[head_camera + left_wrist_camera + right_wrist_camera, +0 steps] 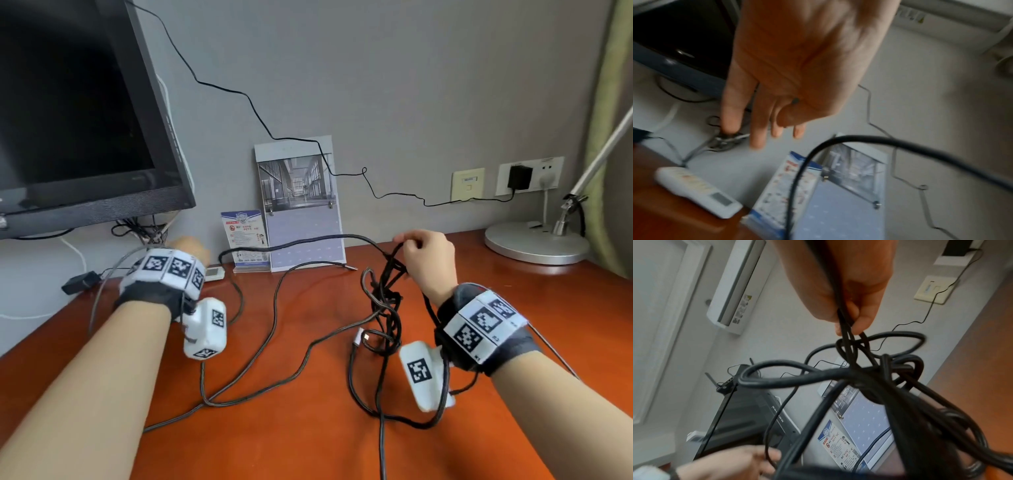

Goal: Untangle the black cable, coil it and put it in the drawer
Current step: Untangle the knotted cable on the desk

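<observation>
The black cable (385, 308) is a knotted bundle that hangs from my right hand (416, 248) down to the desk (308, 428). Long loops of it trail left and toward the front edge. In the right wrist view my right hand (849, 322) pinches a few strands just above the knot (869, 374). My left hand (186, 248) is raised near the back of the desk, mostly hidden by its wrist band. Its fingers (756, 139) are straight and hold nothing. One black strand (859, 139) arcs just beneath them. No drawer is in view.
A monitor (78, 120) stands at the back left, with a white remote (214, 274) and a black adapter (80, 282) below it. A calendar (301, 205) and a leaflet (245, 240) lean on the wall. A lamp base (534, 243) sits at the back right under a socket with a charger (519, 176).
</observation>
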{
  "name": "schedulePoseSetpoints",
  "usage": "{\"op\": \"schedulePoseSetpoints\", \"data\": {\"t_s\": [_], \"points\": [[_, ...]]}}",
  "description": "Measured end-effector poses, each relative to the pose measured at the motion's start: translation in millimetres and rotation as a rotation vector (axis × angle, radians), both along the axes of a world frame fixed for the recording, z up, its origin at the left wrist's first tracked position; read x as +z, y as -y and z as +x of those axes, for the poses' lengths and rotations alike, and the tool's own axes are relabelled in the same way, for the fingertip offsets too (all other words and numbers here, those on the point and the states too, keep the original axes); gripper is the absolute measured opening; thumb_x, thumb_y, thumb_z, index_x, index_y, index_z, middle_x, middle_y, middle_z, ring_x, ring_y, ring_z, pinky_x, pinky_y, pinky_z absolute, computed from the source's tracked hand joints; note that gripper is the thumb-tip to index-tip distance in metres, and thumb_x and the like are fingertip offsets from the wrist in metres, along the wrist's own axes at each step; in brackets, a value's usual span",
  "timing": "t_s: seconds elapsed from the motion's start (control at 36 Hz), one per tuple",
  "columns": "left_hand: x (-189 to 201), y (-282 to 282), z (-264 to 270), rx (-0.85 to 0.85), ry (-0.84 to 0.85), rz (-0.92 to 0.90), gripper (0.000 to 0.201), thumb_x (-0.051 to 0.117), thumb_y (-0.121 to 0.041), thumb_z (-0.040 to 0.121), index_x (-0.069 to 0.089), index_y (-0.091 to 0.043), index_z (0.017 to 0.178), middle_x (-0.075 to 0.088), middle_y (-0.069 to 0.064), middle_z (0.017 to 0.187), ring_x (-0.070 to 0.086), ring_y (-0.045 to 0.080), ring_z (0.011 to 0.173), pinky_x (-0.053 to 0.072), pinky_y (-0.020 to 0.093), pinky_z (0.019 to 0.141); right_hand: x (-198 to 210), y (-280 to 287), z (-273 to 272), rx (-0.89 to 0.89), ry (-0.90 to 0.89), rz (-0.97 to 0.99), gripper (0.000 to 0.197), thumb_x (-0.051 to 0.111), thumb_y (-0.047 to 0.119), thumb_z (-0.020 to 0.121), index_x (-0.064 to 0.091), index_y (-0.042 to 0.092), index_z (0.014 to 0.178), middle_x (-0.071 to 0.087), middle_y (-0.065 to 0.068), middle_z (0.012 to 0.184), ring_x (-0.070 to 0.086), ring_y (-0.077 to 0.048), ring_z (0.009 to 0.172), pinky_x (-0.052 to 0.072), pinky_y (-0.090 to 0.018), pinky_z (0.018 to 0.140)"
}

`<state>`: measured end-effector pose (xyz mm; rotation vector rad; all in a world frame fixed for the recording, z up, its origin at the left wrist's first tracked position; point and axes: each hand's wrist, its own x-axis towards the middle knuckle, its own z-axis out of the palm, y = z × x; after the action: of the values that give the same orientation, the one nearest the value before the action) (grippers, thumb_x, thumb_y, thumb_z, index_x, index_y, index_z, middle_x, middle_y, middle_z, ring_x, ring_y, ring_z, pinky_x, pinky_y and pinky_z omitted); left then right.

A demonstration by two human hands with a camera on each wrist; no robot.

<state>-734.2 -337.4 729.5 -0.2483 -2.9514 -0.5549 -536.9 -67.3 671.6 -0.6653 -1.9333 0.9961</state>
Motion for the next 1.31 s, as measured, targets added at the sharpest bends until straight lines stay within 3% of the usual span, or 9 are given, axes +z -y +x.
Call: {"op": "schedulePoseSetpoints", "data": {"t_s": [0.06, 0.17, 0.22, 0.33, 0.58, 0.72, 0.86, 1.11, 1.31], "points": [[10, -17, 13, -0.062, -0.089, 0.031, 0.028, 0.041, -0.006, 0.097, 0.061, 0.004, 0.114, 0.061, 0.016, 0.111, 0.055, 0.034, 0.099, 0.043, 0.037, 0.090, 2, 5, -1, 0.019, -0.010, 0.046, 0.036, 0.038, 0.000, 0.086, 0.072, 0.011, 0.089, 0.060, -0.002, 0.063, 0.052, -0.017, 0.044, 0.049, -0.029, 0.056], [32, -64, 44, -0.336, -0.328, 0.355, 0.031, 0.045, 0.001, 0.088, 0.064, -0.012, 0.109, 0.061, 0.007, 0.114, 0.056, 0.024, 0.105, 0.040, 0.030, 0.091, 2, 9, -6, 0.030, -0.009, 0.111, 0.035, 0.039, 0.000, 0.086, 0.071, 0.014, 0.086, 0.058, 0.000, 0.061, 0.048, -0.010, 0.042, 0.039, -0.015, 0.047], [39, -90, 70, -0.593, -0.433, 0.426, 0.029, 0.048, 0.003, 0.084, 0.066, -0.011, 0.102, 0.059, 0.005, 0.106, 0.055, 0.017, 0.095, 0.039, 0.025, 0.088, 3, 12, -7, 0.035, -0.012, 0.125, 0.035, 0.039, -0.001, 0.086, 0.072, 0.013, 0.087, 0.061, -0.003, 0.066, 0.047, -0.009, 0.043, 0.039, -0.022, 0.049], [38, -134, 114, -0.951, -0.404, 0.235, 0.017, 0.049, -0.004, 0.085, 0.060, -0.012, 0.094, 0.052, 0.000, 0.094, 0.053, 0.017, 0.090, 0.041, 0.027, 0.084, 4, 15, -7, 0.025, -0.013, 0.157, 0.035, 0.039, -0.001, 0.086, 0.072, 0.010, 0.089, 0.066, -0.007, 0.078, 0.052, -0.020, 0.056, 0.040, -0.025, 0.063], [12, -168, 136, -0.844, -0.083, -0.259, 0.024, 0.046, -0.024, 0.094, 0.047, -0.009, 0.112, 0.055, 0.008, 0.098, 0.051, 0.024, 0.084, 0.040, 0.031, 0.070, 1, 12, -8, 0.019, -0.047, 0.152, 0.031, 0.041, 0.000, 0.085, 0.071, 0.010, 0.084, 0.069, -0.012, 0.079, 0.060, -0.030, 0.070, 0.049, -0.034, 0.069], [12, -168, 140, -0.803, -0.120, -0.349, 0.031, 0.040, -0.025, 0.095, 0.046, -0.012, 0.068, 0.050, 0.003, 0.069, 0.055, 0.030, 0.081, 0.038, 0.033, 0.073, 0, 11, -8, 0.027, -0.041, 0.132, 0.033, 0.040, 0.000, 0.086, 0.071, 0.010, 0.085, 0.064, -0.008, 0.072, 0.058, -0.028, 0.063, 0.052, -0.038, 0.066], [22, -158, 136, -0.764, -0.246, -0.265, 0.038, 0.041, -0.035, 0.094, 0.046, -0.014, 0.062, 0.049, 0.000, 0.068, 0.047, 0.025, 0.080, 0.032, 0.028, 0.071, 0, 9, -9, 0.003, 0.001, 0.141, 0.033, 0.040, 0.001, 0.086, 0.072, 0.009, 0.090, 0.066, -0.011, 0.076, 0.058, -0.028, 0.068, 0.049, -0.032, 0.071], [53, -130, 129, -0.828, -0.121, 0.060, 0.045, 0.047, -0.027, 0.090, 0.022, -0.019, 0.053, 0.021, 0.001, 0.054, 0.020, 0.017, 0.050, 0.015, 0.031, 0.050, -3, 2, -15, 0.002, -0.008, 0.130, 0.036, 0.039, -0.002, 0.084, 0.073, 0.011, 0.085, 0.069, -0.013, 0.080, 0.061, -0.034, 0.067, 0.055, -0.049, 0.071], [54, -107, 120, -0.787, -0.059, 0.242, 0.046, 0.049, -0.023, 0.089, 0.022, -0.021, 0.052, 0.016, -0.007, 0.044, 0.013, 0.008, 0.037, 0.012, 0.024, 0.039, 0, 3, -17, -0.009, -0.019, 0.092, 0.036, 0.040, -0.002, 0.085, 0.073, 0.010, 0.088, 0.065, -0.009, 0.078, 0.050, -0.026, 0.062, 0.039, -0.026, 0.064]]}}
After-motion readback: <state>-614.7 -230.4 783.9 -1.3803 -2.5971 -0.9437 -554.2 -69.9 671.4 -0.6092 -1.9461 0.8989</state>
